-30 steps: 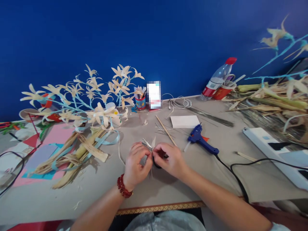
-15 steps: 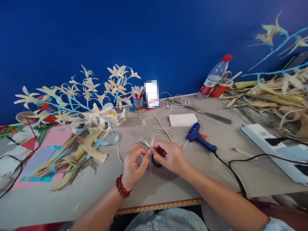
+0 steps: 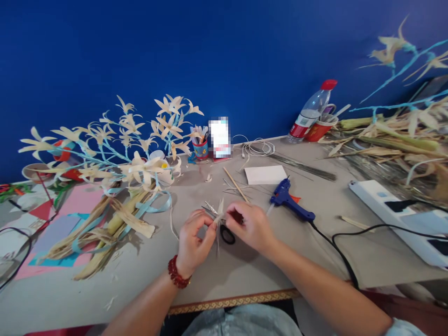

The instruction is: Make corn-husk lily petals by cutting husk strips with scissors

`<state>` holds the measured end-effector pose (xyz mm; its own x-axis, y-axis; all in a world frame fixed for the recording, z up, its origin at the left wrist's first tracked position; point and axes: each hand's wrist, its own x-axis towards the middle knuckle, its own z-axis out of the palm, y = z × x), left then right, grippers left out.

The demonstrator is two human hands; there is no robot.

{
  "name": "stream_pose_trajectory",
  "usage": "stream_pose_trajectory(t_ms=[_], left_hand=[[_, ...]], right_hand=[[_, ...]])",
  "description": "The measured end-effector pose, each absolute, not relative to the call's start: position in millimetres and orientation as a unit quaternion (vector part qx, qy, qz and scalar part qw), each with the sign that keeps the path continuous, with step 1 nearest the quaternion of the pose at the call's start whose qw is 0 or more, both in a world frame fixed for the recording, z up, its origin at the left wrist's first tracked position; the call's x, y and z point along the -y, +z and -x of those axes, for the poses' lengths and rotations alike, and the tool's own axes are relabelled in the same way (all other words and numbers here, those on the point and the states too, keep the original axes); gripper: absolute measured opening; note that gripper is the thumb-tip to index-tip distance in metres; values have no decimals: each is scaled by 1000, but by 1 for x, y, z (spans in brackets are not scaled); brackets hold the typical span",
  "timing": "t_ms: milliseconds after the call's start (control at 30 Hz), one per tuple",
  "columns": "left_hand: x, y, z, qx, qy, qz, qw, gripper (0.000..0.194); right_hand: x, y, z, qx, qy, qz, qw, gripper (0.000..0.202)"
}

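Observation:
My left hand (image 3: 197,235), with a red bead bracelet at its wrist, pinches a small flower of pale dried husk strips (image 3: 220,209) between thumb and fingertips. Its thin ends point up and down from the grip. From the other side, the closed fingertips of my right hand (image 3: 251,227) meet a strip of the same flower. Underneath, on the table, lies a pair of scissors (image 3: 228,235); one black handle loop shows and the blades are partly hidden behind the left fingers.
A blue glue gun (image 3: 292,200) lies to the right, its cord running toward a white power strip (image 3: 395,219). Behind the hands are a wooden stick (image 3: 237,185) and a white card (image 3: 266,175). Finished husk flowers on blue stems (image 3: 140,140) spread at left; dried husks (image 3: 395,133) pile at right.
My right hand has shifted slightly right and up, away from my left fingertips, uncovering the scissors' handle loop. My left hand keeps its pinch on the flower.

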<state>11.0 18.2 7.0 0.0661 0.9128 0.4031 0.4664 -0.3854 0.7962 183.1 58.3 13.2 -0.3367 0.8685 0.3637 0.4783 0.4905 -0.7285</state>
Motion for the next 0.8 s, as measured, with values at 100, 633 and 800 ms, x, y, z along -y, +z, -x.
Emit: stream_pose_trajectory(t_ms=[100,633,800], left_hand=[[-18,8,-10,-506,475,-674,252,20],[-16,8,-6,-505,480,-695,178,8],[-15,16,-10,-473,408,-781,8,27]], right_hand=[[-61,15,-187,770,271,428,388,5],[-58,11,-183,755,327,426,376,5],[-59,8,-179,674,483,405,385,8]])
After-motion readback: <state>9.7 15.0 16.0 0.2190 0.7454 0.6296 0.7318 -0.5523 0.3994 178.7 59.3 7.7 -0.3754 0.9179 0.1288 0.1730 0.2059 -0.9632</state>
